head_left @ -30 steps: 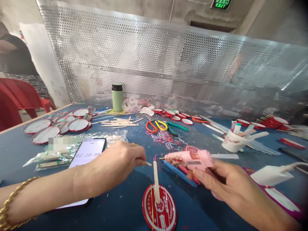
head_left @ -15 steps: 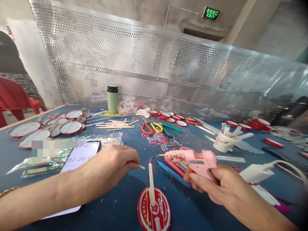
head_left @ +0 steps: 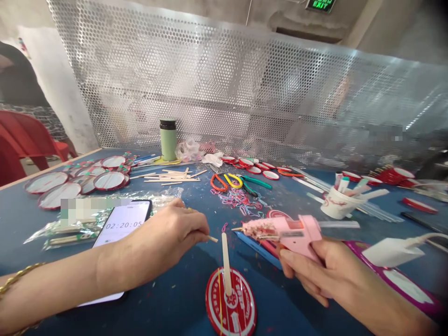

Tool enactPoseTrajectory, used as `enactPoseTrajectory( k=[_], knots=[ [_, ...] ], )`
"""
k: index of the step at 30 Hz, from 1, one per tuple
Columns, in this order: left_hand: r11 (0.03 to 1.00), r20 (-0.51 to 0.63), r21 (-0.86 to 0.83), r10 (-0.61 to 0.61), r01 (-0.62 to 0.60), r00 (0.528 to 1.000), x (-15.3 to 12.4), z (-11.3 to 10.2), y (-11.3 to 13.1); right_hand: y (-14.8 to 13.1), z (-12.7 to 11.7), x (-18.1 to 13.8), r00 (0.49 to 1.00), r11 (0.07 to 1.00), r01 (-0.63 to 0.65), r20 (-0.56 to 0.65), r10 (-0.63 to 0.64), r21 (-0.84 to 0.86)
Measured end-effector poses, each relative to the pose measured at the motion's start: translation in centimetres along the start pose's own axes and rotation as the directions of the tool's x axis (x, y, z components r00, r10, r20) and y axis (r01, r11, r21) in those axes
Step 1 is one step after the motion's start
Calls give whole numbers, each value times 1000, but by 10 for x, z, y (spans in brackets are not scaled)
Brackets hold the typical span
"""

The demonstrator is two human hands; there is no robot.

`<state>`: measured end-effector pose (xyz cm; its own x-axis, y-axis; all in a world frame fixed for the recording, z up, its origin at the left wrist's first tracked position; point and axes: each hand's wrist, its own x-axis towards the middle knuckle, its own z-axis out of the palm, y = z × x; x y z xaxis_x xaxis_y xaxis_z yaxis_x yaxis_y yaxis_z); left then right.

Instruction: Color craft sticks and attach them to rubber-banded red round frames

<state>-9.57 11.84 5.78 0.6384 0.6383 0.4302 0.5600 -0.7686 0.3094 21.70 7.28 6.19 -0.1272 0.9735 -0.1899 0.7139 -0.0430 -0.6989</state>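
My right hand (head_left: pixel 315 266) is wrapped round the handle of a pink hot glue gun (head_left: pixel 297 233). A clear glue stick (head_left: pixel 339 224) pokes out of its back, and its nozzle points left. In my left hand (head_left: pixel 184 226) the fingers pinch a small wooden stick (head_left: pixel 212 238), of which only the tip shows. Between the hands, a flat wooden craft stick (head_left: pixel 226 263) rests on a round red and white lid (head_left: pixel 214 298), reaching past its far edge. A small pink loop (head_left: pixel 224 227) is at the stick's far end. The nozzle is close to that end.
A phone (head_left: pixel 122 219) showing a timer lies under my left forearm. Farther back are loose wooden sticks (head_left: pixel 171 176), coloured pliers (head_left: pixel 233 181), small plastic loops (head_left: pixel 238 198), a cup of pens (head_left: pixel 338 203) and a green tumbler (head_left: pixel 168 142). A perforated metal panel (head_left: pixel 210 84) stands behind.
The view has shifted slightly, so everything sits a little farther right. Both hands keep their holds, with the glue gun still near the craft stick's far end.
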Motion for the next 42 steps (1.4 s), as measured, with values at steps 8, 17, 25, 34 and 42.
enactPoseTrajectory(
  k=[8,17,25,34,42],
  knots=[
    [999,49,44,4,-6,999,1,3,-4,1,1,1,993,1000,-19,115,19,-7],
    [998,93,60,6,-12,996,2,4,-2,4,5,6,991,999,-37,132,34,25],
    [997,88,81,14,-22,996,1,4,-1,8,6,8,989,998,-40,145,33,45],
    [995,81,94,32,-40,996,0,5,-3,12,9,11,991,996,-66,122,58,63],
    [994,80,97,37,-45,996,0,4,-1,12,8,12,993,997,-67,98,62,48]
  ],
)
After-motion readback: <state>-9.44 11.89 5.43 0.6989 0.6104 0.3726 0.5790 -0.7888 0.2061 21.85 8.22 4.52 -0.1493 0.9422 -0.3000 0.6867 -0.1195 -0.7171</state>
